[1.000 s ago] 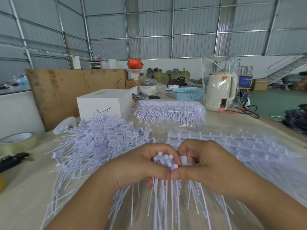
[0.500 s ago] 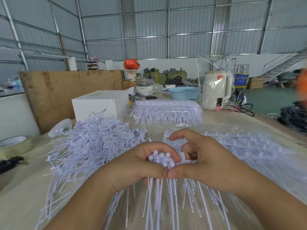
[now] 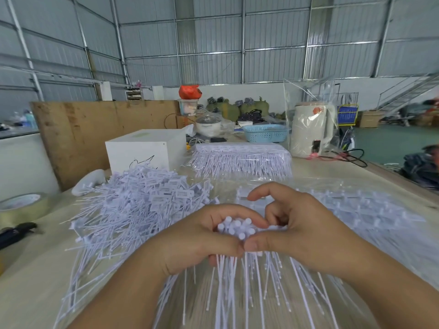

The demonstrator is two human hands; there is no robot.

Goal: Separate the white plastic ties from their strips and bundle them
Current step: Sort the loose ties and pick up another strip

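White ties [image 3: 236, 230] bunched in left hand [image 3: 197, 243], fingers still curled round, right hand [image 3: 292, 230] index now lifted further, thumb pinching.

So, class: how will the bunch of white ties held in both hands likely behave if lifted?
The bunch of white ties probably flops: its tails splay apart below the hands. Likely light, being thin plastic. Loose ones may slip out.

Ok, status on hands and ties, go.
Left hand and right hand both grip one bundle of ties, heads up. Loose pile left, strips right. Nothing in the way.
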